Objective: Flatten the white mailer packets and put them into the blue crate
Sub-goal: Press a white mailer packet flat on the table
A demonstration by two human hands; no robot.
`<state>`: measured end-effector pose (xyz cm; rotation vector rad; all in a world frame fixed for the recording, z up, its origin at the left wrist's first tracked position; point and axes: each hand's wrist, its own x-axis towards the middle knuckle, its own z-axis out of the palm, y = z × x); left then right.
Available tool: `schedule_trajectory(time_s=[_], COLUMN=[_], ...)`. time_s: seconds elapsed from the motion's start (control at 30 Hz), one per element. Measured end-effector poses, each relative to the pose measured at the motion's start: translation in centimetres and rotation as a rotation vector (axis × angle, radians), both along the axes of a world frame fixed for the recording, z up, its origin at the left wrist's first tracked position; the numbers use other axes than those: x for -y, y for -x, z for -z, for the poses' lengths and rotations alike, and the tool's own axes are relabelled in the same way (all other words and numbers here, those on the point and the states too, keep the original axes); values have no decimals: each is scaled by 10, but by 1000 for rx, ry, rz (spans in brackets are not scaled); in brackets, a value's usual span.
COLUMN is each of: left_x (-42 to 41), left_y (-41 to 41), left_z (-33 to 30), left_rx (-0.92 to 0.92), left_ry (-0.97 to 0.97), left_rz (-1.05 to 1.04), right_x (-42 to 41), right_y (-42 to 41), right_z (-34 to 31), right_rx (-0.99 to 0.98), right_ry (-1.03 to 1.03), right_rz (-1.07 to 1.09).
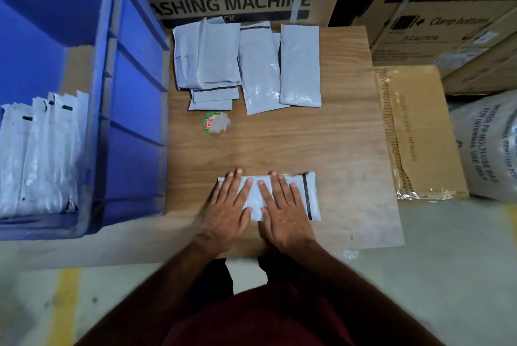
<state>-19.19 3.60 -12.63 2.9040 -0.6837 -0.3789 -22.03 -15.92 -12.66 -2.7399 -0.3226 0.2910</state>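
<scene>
Both palms flat on a glossy white plastic mailer packet (pixel 282 196).
My left hand (pixel 228 207) and right hand (pixel 285 205) lie spread, fingers open, gripping nothing, on the wood-grain board (pixel 347 149).

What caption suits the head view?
Both hands press a white mailer packet flat beside the blue crate.
</scene>
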Motion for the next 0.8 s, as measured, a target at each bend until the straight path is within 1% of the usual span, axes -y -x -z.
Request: schedule_trajectory(time_s=[0.2,0.3,0.4,0.53,0.63,0.73,0.8], left_x=[12,25,34,44,54,67,71], left_y=[8,13,18,21,21,17,17], left_z=[-3,-3,3,1,-4,-1,5], left_rx=[4,26,1,37,75,50,28], left_ry=[3,51,46,24,25,59,56], left_rz=[-78,-35,38,-22,-23,33,46], right_x=[6,24,38,40,44,55,65], right_y=[0,2,8,7,7,9,12], right_z=[-2,-4,1,7,5,5,9], right_rx=[-45,-24,-16,-23,-29,-4,-1], right_ry=[-38,-84,-23,-28,-62,-105,-87], right_rz=[-10,70,73,64,53,142,208])
